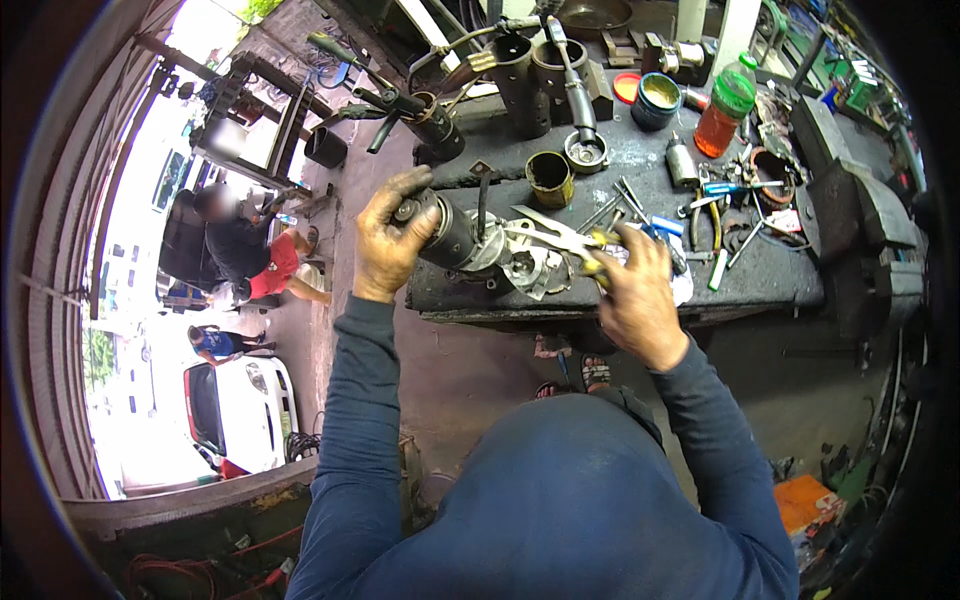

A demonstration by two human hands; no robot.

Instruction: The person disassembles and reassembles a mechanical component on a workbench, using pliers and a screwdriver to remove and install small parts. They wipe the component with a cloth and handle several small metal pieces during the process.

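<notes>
No legible words, numbers or signs in view. Small pale mark on the red shorts [272,272] of a person off to the left: too small to make out. Orange box [803,500], low at the right: any print on it too blurred to read. Scrap of pink and white paper [786,221] among the tools at the right of the surface [640,155]: nothing on it can be made out.

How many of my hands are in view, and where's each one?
2: your left hand grips the end of a dark metal cylinder, and your right hand holds a yellow-handled tool.
</notes>
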